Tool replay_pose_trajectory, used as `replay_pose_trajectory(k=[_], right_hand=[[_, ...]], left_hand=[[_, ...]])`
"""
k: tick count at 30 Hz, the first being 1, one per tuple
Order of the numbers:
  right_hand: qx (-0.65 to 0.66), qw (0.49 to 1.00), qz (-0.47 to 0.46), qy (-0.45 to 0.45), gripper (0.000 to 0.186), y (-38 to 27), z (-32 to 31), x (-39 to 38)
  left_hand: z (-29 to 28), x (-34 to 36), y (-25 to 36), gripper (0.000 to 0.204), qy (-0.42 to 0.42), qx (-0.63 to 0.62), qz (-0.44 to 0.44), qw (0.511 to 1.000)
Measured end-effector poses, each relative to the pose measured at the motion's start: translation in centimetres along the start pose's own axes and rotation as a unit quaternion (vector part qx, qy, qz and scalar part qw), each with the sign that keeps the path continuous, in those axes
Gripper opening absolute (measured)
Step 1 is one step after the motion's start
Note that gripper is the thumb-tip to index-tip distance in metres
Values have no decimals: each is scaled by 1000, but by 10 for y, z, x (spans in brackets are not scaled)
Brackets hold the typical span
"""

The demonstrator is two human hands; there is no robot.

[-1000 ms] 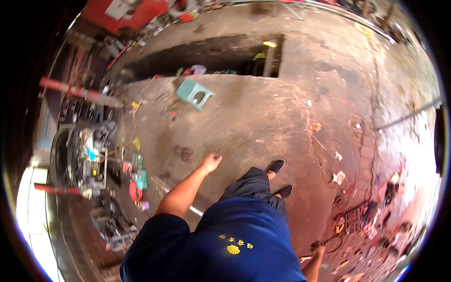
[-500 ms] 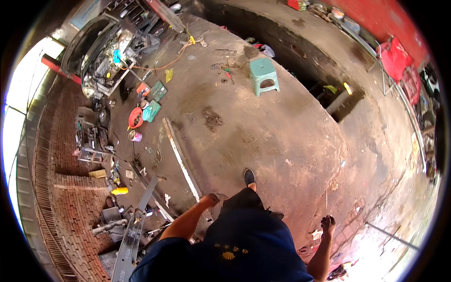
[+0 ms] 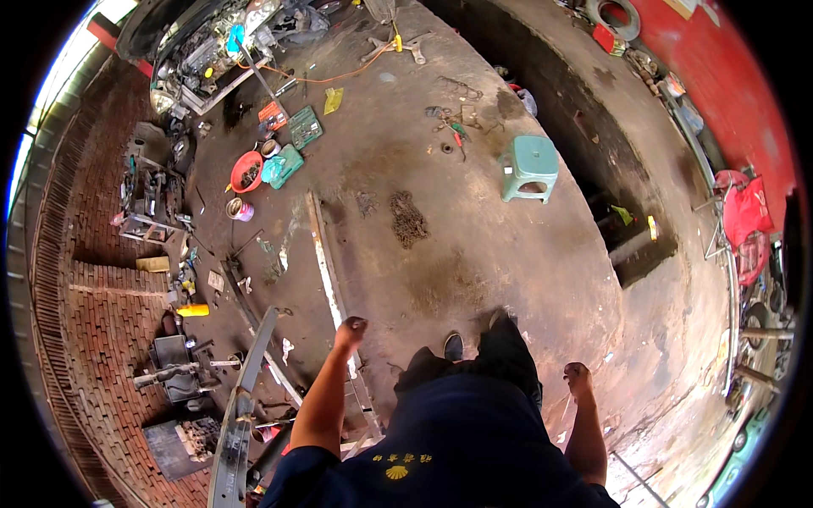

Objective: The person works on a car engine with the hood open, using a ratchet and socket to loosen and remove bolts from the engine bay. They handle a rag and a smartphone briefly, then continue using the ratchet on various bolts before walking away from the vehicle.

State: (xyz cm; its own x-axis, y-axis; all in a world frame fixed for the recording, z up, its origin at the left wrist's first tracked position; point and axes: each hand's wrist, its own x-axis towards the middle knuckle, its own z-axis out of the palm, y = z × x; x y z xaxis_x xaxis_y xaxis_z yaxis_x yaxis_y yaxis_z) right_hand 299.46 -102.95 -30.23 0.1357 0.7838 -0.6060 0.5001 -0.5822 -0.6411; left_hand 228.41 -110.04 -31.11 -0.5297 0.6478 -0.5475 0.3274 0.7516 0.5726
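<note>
My left hand (image 3: 350, 334) hangs over the long, worn metal beam (image 3: 326, 271) on the floor, its fingers curled in. Out to the right, my right hand (image 3: 577, 378) is above the brown concrete, also with curled fingers. Nothing shows sticking out of either hand, though both palms are hidden. Below me are my dark trousers and one dark shoe (image 3: 454, 346). A dark patch of debris (image 3: 408, 222) lies on the floor ahead, and a green plastic stool (image 3: 532, 168) stands beyond it to the right.
A long pit (image 3: 584, 152) cuts the floor at right. Far left, by an exposed car engine (image 3: 207, 72), lie a red basin (image 3: 246, 172), a green tool case (image 3: 306, 127) and an orange cable (image 3: 326, 80). A grey metal arm (image 3: 233, 440) rises at near left.
My body has shifted and turned, so the stool and pit stand farther right in view. My left hand has swung forward, and my right hand is nearer my body. My feet have changed place.
</note>
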Motion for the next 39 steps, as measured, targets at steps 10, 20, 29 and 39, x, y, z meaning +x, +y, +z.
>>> replay_pose_trajectory(k=[10,20,29,39], right_hand=[[-137,973,119,-145,30,-144,65,257],[32,968,-98,-229,10,-520,163,560],[-102,967,-104,-210,27,-750,270,617],[-286,885,-126,-344,46,-677,394,638]], left_hand=[[-24,-22,-61,47,18,74,-301,951],[-66,73,216,54,61,-8,-228,972],[-70,107,218,55,139,14,-292,946],[-121,217,93,68,-107,-29,-416,902]])
